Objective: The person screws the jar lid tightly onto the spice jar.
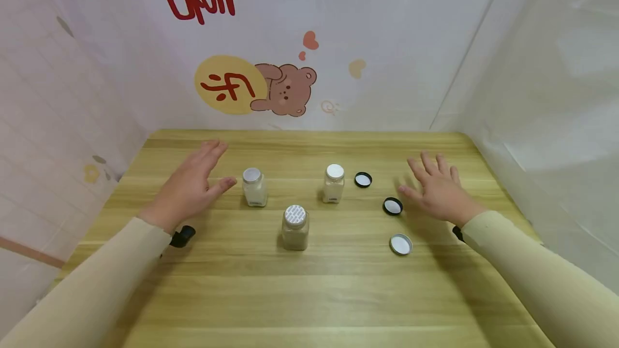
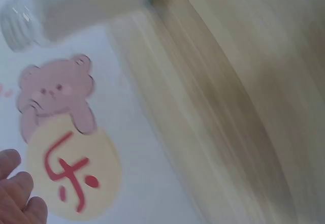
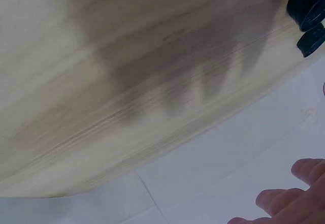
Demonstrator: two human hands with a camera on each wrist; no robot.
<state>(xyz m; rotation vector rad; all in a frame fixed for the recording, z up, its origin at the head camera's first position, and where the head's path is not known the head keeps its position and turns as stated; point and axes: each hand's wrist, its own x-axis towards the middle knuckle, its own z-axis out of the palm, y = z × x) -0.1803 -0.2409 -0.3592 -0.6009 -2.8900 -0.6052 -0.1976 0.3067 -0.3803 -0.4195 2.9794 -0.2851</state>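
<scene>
My left hand (image 1: 189, 186) hovers at the left with its fingers extended, holding nothing, beside a square glass jar (image 1: 254, 189) with pale contents. That jar (image 2: 91, 5) appears blurred at the top of the left wrist view. A second jar (image 1: 333, 186) with a white top stands further right, and a third (image 1: 295, 232), with a patterned top, stands nearer me. On the right, my right hand (image 1: 441, 191) is spread above the table, empty, near two black-rimmed lids (image 1: 363, 180) (image 1: 393, 206) and a silver-rimmed lid (image 1: 401, 244).
The wooden table (image 1: 309, 294) reaches back to a white cloth wall (image 1: 396, 26) with red characters and a printed bear (image 1: 289, 90). White cloth (image 1: 546, 79) also hangs along the right side, and patterned cloth (image 1: 58, 106) along the left.
</scene>
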